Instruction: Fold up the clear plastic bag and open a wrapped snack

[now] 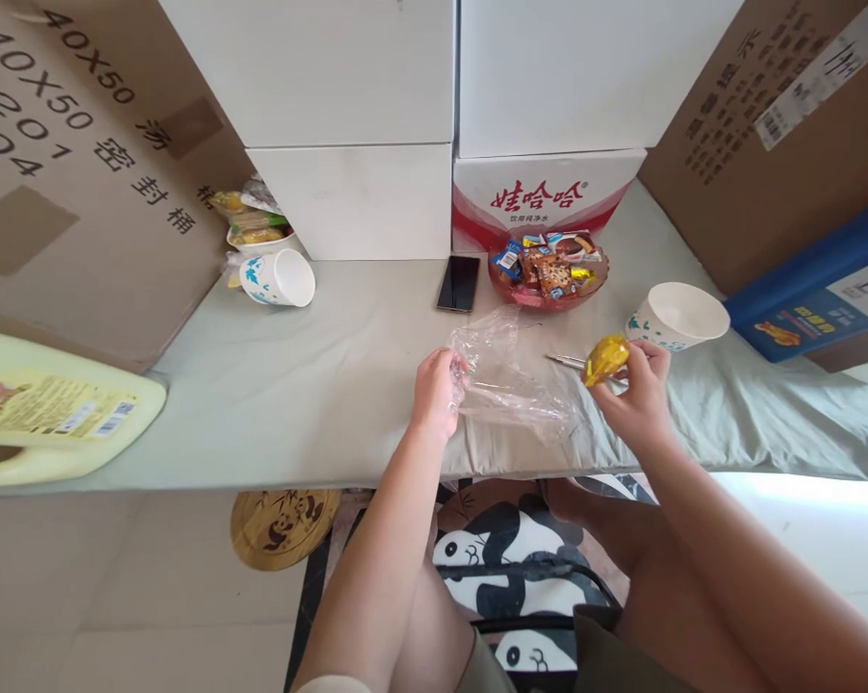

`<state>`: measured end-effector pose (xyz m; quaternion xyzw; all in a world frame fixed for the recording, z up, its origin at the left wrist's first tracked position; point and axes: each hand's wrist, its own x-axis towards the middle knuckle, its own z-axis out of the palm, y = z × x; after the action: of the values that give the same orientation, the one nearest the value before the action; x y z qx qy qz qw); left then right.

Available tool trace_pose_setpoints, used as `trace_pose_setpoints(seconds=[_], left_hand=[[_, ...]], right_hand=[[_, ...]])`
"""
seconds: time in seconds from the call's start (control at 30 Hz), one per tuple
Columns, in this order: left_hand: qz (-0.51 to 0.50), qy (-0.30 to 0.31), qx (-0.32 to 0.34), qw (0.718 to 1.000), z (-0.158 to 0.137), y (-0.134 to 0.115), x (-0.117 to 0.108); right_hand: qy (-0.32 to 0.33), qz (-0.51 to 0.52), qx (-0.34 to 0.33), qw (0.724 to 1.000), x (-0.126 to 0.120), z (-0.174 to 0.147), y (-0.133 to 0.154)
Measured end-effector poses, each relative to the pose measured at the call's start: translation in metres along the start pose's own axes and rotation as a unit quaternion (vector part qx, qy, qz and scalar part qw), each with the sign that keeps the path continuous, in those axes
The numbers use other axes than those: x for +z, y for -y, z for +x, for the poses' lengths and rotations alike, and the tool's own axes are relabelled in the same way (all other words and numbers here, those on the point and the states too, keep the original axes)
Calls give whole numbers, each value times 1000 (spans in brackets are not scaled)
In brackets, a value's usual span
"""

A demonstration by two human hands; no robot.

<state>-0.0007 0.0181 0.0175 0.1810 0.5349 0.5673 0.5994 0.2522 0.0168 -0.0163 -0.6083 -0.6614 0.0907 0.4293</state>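
My left hand (pixel 438 390) is closed on the edge of a clear plastic bag (pixel 513 390), which lies crumpled over the cloth-covered table. Between the thumb and fingers of my right hand (pixel 636 390) is a small snack in a shiny yellow wrapper (pixel 607 359), held just above the table. A thin silver pen-like object (pixel 565 361) lies behind it, partly hidden by the hand. Close beyond my right hand stands a white paper cup (pixel 683 316) with a blue-green leaf print. A red bowl (pixel 527 296) full of wrapped snacks sits farther back.
A black phone (pixel 458 283) lies left of the bowl. White boxes (pixel 354 202) line the back. At left are a tipped paper cup (pixel 279 278), bagged yellow snacks (pixel 257 226), a large carton (pixel 94 183) and a pale yellow jug (pixel 65 409). A blue box (pixel 824 289) leans at right.
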Motion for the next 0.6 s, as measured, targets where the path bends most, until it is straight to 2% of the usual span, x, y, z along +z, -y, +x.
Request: trace_pose_setpoints(seconds=[0.1, 0.2, 0.27, 0.37, 0.5, 0.6], left_hand=[[8, 5, 0, 1000, 1, -2, -2], [19, 11, 1, 1000, 1, -4, -1], [21, 13, 0, 1000, 1, -5, 0], [13, 25, -2, 1000, 2, -5, 2], [15, 46, -19, 999, 4, -4, 2], [21, 50, -21, 998, 5, -3, 1]], right_hand=[[37, 13, -41, 998, -2, 28, 19], [110, 59, -18, 992, 3, 79, 48], [118, 17, 11, 993, 12, 117, 70], [186, -92, 50, 977, 33, 166, 94], [254, -185, -2, 949, 67, 201, 89], [230, -214, -44, 948, 84, 214, 67]])
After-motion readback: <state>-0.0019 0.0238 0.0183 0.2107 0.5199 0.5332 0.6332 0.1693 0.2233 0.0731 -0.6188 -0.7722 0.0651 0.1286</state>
